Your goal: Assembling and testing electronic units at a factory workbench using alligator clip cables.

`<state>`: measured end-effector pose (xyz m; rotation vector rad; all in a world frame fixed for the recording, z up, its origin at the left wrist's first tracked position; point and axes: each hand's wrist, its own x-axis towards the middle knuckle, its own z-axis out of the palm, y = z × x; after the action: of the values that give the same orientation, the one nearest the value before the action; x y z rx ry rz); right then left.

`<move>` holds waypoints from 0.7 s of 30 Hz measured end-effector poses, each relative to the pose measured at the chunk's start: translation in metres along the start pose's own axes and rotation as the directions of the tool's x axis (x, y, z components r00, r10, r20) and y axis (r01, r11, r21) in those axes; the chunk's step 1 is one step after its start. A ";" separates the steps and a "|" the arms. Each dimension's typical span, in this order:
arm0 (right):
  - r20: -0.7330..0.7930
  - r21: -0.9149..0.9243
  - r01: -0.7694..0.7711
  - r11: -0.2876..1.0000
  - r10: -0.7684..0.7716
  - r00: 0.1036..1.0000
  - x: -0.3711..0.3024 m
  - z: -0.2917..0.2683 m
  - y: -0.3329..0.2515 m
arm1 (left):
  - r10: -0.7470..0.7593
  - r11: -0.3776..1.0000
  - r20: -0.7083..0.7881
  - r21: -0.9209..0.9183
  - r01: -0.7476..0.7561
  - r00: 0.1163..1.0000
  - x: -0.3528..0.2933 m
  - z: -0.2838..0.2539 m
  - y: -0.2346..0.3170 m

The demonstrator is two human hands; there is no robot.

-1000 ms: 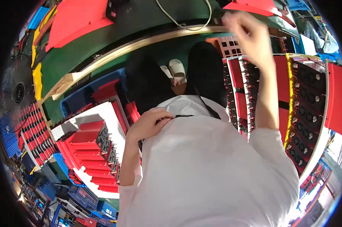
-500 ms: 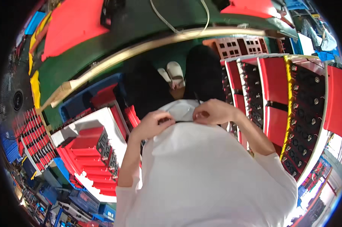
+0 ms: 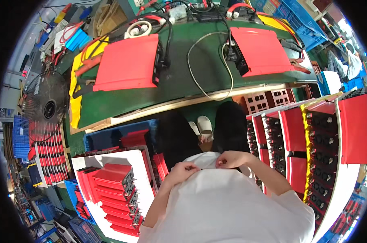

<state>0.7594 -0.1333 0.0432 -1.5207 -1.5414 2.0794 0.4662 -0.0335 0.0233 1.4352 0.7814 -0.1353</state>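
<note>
Both hands are at my waist, on the front of my white T-shirt point(image 3: 232, 202). My left hand point(image 3: 184, 171) has its fingers curled in a pinch on the cloth near the hem. Close by on the right, my right hand point(image 3: 233, 159) pinches the shirt too, thumb and fingers drawn together. A narrow dark gap shows in the cloth between the hands. Ahead on the green workbench point(image 3: 179, 87) lie two red metal-cased units, one on the left point(image 3: 128, 62) and one on the right point(image 3: 262, 50); neither is touched.
A pale cable point(image 3: 193, 77) loops between the red units. Stacked red cases point(image 3: 114, 174) stand on a white board at my left, near a black fan point(image 3: 49, 109). Rows of red units with black fronts point(image 3: 323, 154) fill my right. Another person point(image 3: 349, 62) is at far right.
My view has tipped upward, so more of the bench, both red units and the fan show. Both hands stay at my waist on the shirt.
</note>
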 end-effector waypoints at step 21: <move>-0.899 -0.351 0.349 0.869 -0.417 0.133 -0.088 -0.128 -0.133 | 0.845 0.531 -0.534 0.835 -0.143 0.016 0.029 -0.107 0.211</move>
<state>0.8444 -0.0438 0.2064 -1.6060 -1.1744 0.4320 0.5570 0.1118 0.1892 2.3673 1.0988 1.4874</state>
